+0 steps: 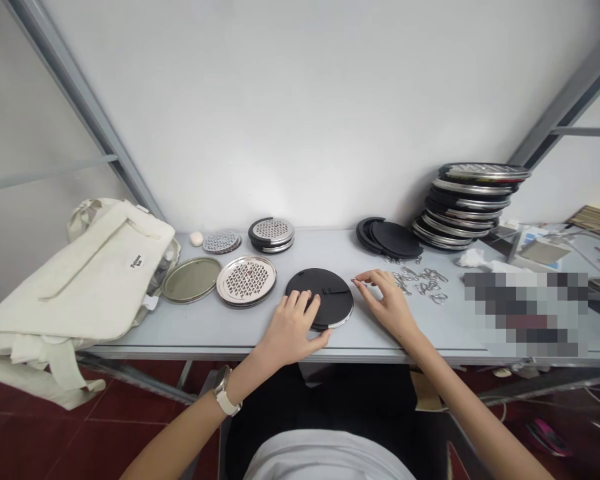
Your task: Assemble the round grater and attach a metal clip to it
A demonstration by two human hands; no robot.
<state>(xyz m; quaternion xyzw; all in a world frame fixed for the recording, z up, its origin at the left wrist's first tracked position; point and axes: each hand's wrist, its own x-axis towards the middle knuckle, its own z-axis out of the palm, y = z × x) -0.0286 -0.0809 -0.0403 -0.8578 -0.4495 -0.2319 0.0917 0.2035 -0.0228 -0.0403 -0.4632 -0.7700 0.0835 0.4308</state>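
Note:
A round black disc (325,310) with a silver rim and a short black strap lies on the table in front of me. My left hand (293,327) holds it at its left and near side, fingers over the top and thumb at the near rim. Just right of the disc, my right hand (383,300) pinches a small metal piece (354,280) between thumb and forefinger; its exact kind is too small to tell. Behind that hand lie several loose metal clips (430,277). A silver perforated grater disc (247,279) rests left of the black disc.
A plain olive-coloured disc (191,279) and a cream bag (90,273) are at the left. Farther back sit small grater discs (273,232) and black round pieces (395,239). A tall, uneven disc stack (473,207) stands at the back right, against the wall.

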